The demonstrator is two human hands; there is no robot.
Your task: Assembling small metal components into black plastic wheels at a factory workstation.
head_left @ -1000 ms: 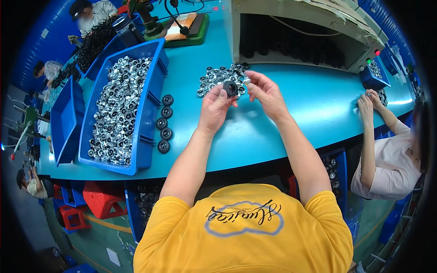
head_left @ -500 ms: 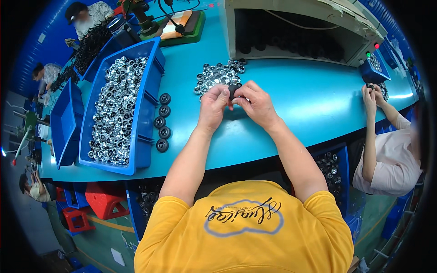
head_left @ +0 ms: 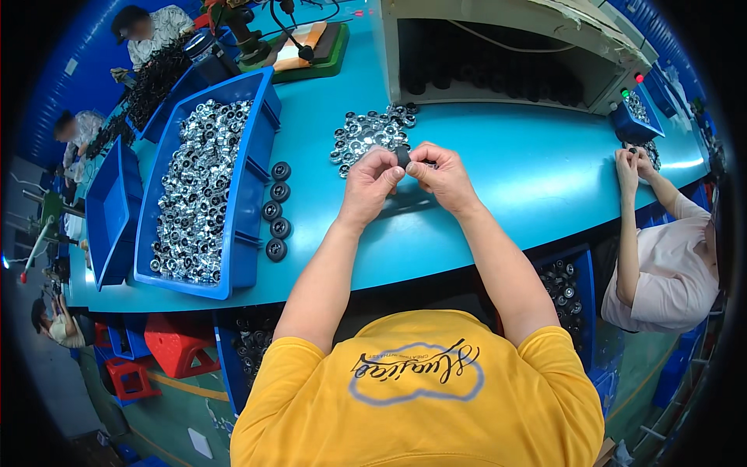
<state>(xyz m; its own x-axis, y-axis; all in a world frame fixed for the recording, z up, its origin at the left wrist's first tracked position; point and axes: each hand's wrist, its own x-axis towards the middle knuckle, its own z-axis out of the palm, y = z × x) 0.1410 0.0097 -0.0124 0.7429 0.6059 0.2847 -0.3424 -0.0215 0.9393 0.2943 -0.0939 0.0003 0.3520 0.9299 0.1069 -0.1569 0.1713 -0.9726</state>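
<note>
Both of my hands meet over the blue-green table, holding a small black wheel (head_left: 402, 156) edge-on between them. My left hand (head_left: 371, 183) grips its left side with thumb and fingers closed. My right hand (head_left: 442, 179) pinches it from the right; whether a hub sits inside it cannot be made out. Just beyond my hands lies a loose pile of shiny chrome wheel hubs (head_left: 359, 134) with dark centres. To the left, several finished-looking black wheels (head_left: 271, 211) stand in a column on the table, beside a large blue bin.
The large blue bin (head_left: 243, 268) holds many chrome hubs, with another blue bin (head_left: 109, 226) left of it. A pale open-fronted machine (head_left: 498, 8) stands at the back. At right, a co-worker (head_left: 661, 268) handles a small dark part. Bins of wheels (head_left: 566, 292) sit below the table edge.
The black wheel has turned in my fingers and shifted slightly right. My right hand's fingers have changed their hold. The co-worker's hands at right have moved a little.
</note>
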